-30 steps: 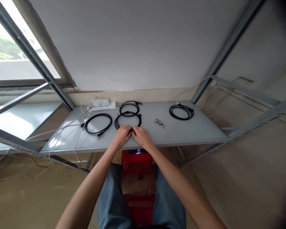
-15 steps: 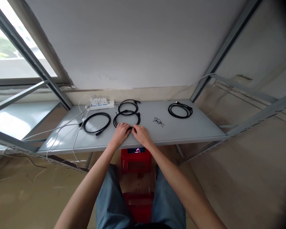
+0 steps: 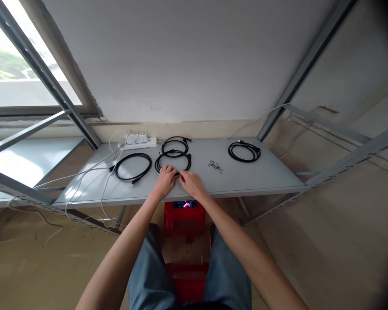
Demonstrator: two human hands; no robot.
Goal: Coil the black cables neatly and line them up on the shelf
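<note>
My left hand (image 3: 165, 180) and my right hand (image 3: 190, 183) meet at the near edge of a coiled black cable (image 3: 173, 162) on a grey metal shelf (image 3: 245, 176). Both hands pinch the coil's near side, fingertips together. Another black coil (image 3: 133, 166) lies to the left of it. A third coil (image 3: 175, 145) lies just behind it, touching it. Farther right sits a further black coil (image 3: 245, 152). Small black wire ties (image 3: 216, 166) lie between the middle and right coils.
A white power strip (image 3: 140, 141) with white cords trailing off the left sits at the shelf's back. Slanted metal struts frame both sides. Red stools (image 3: 184, 217) stand below between my legs. A window is at the far left.
The view shifted slightly; my hands stay together on the near side of the middle coil, with only small finger movement.
</note>
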